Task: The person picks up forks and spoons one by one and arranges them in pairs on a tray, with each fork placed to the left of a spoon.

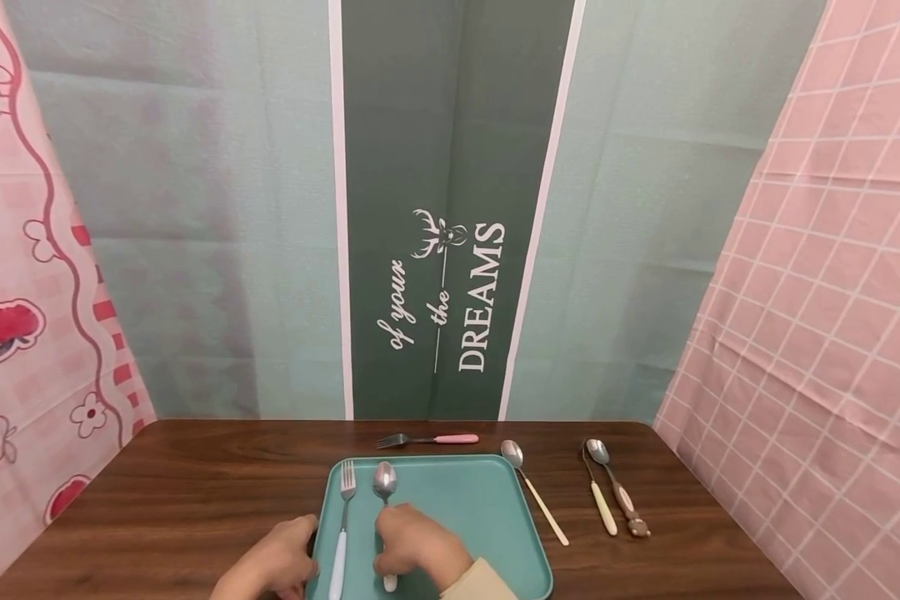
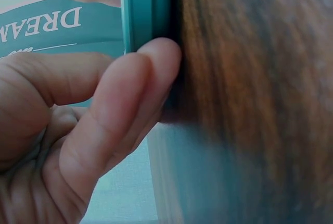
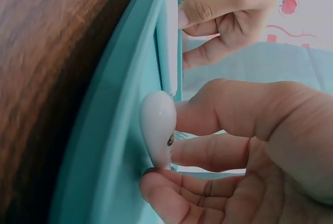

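A teal tray [image 1: 468, 525] lies on the wooden table. In the head view, my left hand [image 1: 281, 554] is at its left edge. The left wrist view shows that hand's fingertips [image 2: 161, 60] against the outer wall, with the thumb at the rim, holding the tray's edge. Over the tray, my right hand [image 1: 420, 542] pinches a spoon by its white handle [image 3: 158, 122]; the metal bowl of the spoon [image 1: 385, 479] points away from me. Left of the spoon, a fork with a pale blue handle [image 1: 338, 562] lies lengthwise in the tray.
Behind the tray lies a pink-handled fork [image 1: 450, 438]. A spoon with a slim cream handle [image 1: 547, 508] lies by the tray's right edge. Further right are a cream-handled utensil [image 1: 603, 508] and a spoon with a brown bear handle [image 1: 625, 500]. Printed cloths [image 1: 637, 208] surround the table.
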A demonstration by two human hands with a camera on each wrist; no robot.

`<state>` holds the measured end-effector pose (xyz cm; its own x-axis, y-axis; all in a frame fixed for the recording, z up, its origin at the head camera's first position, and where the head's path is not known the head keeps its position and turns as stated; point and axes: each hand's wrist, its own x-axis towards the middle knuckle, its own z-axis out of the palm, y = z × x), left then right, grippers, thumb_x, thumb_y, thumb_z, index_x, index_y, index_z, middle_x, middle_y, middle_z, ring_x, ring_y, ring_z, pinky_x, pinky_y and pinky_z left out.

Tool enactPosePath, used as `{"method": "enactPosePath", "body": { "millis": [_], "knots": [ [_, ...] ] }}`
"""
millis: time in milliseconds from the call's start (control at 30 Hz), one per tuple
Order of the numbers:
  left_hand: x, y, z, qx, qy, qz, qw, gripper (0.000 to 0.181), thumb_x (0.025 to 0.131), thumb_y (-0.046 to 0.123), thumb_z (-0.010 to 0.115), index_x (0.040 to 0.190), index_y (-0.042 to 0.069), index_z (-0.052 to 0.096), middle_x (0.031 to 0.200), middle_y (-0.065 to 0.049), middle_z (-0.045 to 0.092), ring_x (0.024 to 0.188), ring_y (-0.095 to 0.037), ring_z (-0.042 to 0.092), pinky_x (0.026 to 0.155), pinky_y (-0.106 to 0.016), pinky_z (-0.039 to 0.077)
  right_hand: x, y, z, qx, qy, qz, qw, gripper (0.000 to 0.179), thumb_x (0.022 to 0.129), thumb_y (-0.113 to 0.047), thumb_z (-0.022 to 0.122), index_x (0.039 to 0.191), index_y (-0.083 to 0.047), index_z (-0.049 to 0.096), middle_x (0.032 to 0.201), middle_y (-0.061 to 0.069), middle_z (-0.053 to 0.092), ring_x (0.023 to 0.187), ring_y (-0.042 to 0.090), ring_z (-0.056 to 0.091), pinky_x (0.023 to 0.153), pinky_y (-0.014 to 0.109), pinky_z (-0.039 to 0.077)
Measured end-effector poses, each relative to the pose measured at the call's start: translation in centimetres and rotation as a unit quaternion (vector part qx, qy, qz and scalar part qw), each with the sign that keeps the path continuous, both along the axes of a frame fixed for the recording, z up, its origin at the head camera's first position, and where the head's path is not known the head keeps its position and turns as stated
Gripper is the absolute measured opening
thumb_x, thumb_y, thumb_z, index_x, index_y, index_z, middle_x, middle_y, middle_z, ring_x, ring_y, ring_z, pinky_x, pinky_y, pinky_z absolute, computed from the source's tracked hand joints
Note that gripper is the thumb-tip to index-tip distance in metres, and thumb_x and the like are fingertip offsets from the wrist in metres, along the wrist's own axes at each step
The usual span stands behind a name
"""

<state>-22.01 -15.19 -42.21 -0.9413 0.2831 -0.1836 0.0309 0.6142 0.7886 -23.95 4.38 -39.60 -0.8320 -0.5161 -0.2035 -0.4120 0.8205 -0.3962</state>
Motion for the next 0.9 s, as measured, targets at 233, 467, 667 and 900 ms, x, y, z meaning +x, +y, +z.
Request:
{"method": "enactPosePath", "body": {
  "millis": [233, 467, 667, 900],
  "knots": [
    [0.0, -0.3, -0.3, 0.006, 0.015, -0.022, 0.9996, 0.024, 0.069, -0.012, 0.054, 0.091, -0.007, 0.049, 0.061, -0.012, 0.051, 0.042, -0.016, 0.055, 0.039, -0.030, 0.048, 0.3, -0.5, -0.2, -0.007, 0.008, 0.016, 0.9998, 0.020, 0.072, -0.005, 0.068, 0.056, -0.009, 0.056, 0.047, -0.002, 0.035, 0.044, 0.010, 0.028, 0.039, 0.022, 0.028],
    [0.0, -0.4, -0.2, 0.016, 0.018, -0.020, 0.9995, 0.028, 0.068, -0.013, 0.054, 0.095, -0.009, 0.050, 0.062, -0.012, 0.050, 0.042, -0.018, 0.056, 0.038, -0.031, 0.049, -0.1, -0.9, -0.5, 0.003, 0.029, 0.036, 0.9989, 0.022, 0.073, -0.008, 0.068, 0.054, -0.010, 0.055, 0.046, -0.002, 0.035, 0.044, 0.010, 0.026, 0.038, 0.022, 0.026],
    [0.0, -0.3, -0.2, 0.016, 0.023, -0.016, 0.9995, 0.028, 0.068, -0.013, 0.054, 0.096, -0.009, 0.050, 0.063, -0.012, 0.050, 0.043, -0.020, 0.056, 0.039, -0.032, 0.049, -0.3, -1.2, -0.5, 0.010, 0.018, 0.035, 0.9992, 0.020, 0.074, -0.008, 0.067, 0.058, -0.010, 0.056, 0.049, -0.001, 0.038, 0.045, 0.010, 0.031, 0.039, 0.022, 0.030],
    [0.0, -0.4, -0.1, 0.018, 0.020, -0.023, 0.9994, 0.025, 0.067, -0.013, 0.054, 0.090, -0.005, 0.049, 0.062, -0.011, 0.051, 0.042, -0.018, 0.056, 0.039, -0.031, 0.049, -0.6, -1.4, -0.6, 0.022, 0.007, 0.036, 0.9991, 0.021, 0.076, -0.011, 0.067, 0.061, -0.009, 0.053, 0.057, 0.001, 0.039, 0.054, 0.011, 0.034, 0.045, 0.024, 0.032]
  ]
}}
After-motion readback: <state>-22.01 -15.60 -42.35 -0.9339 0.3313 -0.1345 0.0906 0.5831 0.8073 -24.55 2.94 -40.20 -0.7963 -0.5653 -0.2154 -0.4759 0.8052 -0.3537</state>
